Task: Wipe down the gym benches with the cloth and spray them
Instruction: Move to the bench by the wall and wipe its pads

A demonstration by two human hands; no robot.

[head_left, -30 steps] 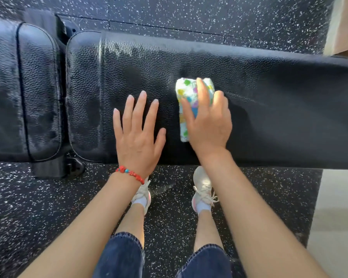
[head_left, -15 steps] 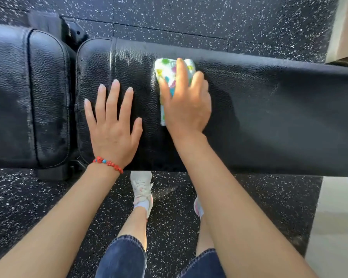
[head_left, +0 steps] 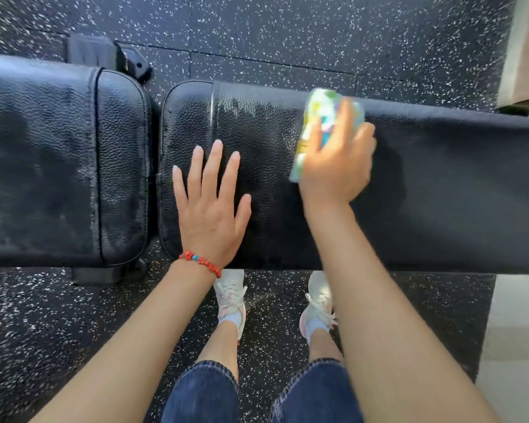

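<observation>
Speckled black rubber floor (head_left: 287, 29) all around, and across it runs the black padded desk (head_left: 440, 193), its long axis left to right, seat pad (head_left: 58, 163) at the left end. Left hand (head_left: 211, 206) lies flat and open on the backrest, fingers spread and pointing away from the person, red bead bracelet (head_left: 200, 262) at the wrist. Right hand (head_left: 338, 161), blurred, presses down on the folded multicoloured cloth (head_left: 313, 123) near the pad's far edge; the cloth's long side runs from the person outward, across the pad. White sneakers (head_left: 231, 300) stand below.
</observation>
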